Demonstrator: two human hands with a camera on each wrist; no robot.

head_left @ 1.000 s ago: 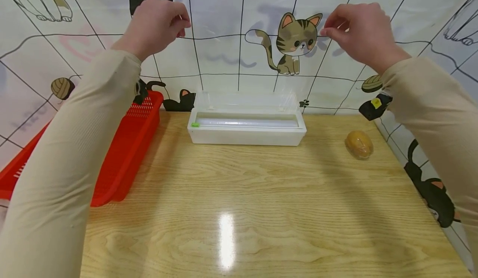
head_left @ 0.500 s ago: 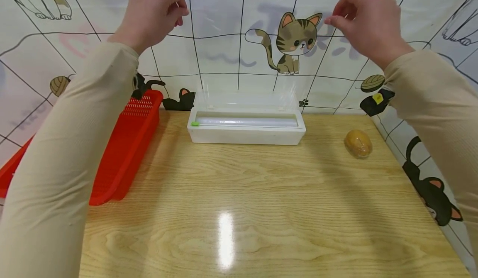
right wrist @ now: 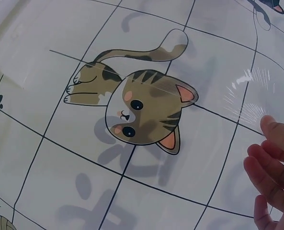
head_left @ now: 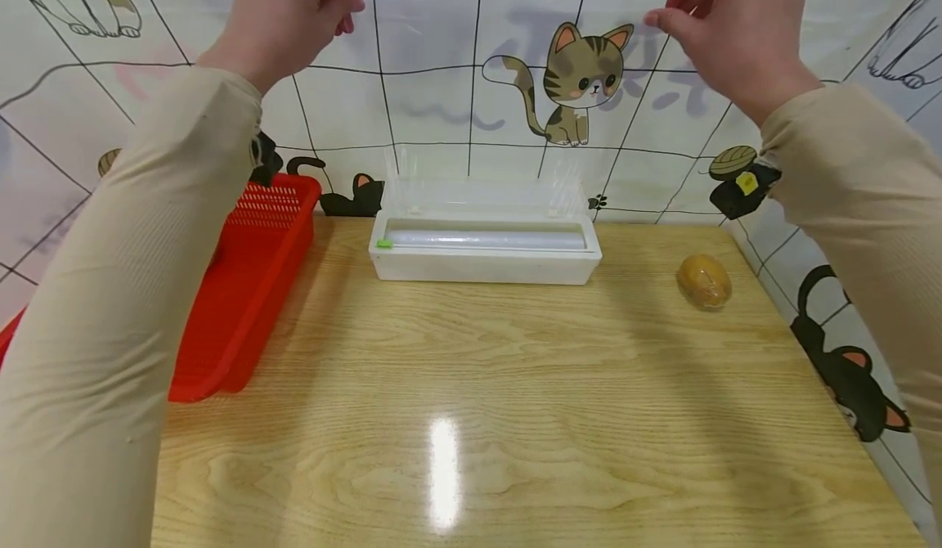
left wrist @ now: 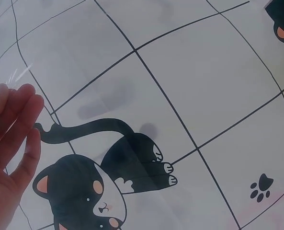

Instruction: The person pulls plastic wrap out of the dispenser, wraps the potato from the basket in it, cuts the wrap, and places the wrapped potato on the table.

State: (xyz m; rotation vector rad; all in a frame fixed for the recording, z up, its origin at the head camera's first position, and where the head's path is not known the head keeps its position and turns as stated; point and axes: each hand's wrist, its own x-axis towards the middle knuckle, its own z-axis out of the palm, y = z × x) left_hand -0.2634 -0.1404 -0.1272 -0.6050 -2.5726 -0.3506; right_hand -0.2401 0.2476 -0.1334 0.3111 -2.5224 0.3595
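A white plastic wrap dispenser (head_left: 486, 270) stands at the back of the table, its lid raised, with a roll of film (head_left: 486, 240) inside. My left hand (head_left: 294, 16) and right hand (head_left: 743, 33) are raised at the top of the head view, well apart. Between thumb and fingers each pinches clear plastic wrap. Fine creases in the plastic wrap (right wrist: 251, 100) fan out from the right fingertips in the right wrist view. Short bright creases show at the left fingertips in the left wrist view. Most of the film is too clear to see.
On the left a red basket (head_left: 253, 311) is partly hidden by my left sleeve. A round yellow-brown thing in clear film (head_left: 704, 281) lies at the back right. Behind the wooden table (head_left: 530, 384) hangs a white cat-print sheet (head_left: 427, 106), which also runs along its sides.
Both hands have risen and moved slightly farther apart, still pinching the plastic wrap. The dispenser, basket and round wrapped thing have stayed in place.
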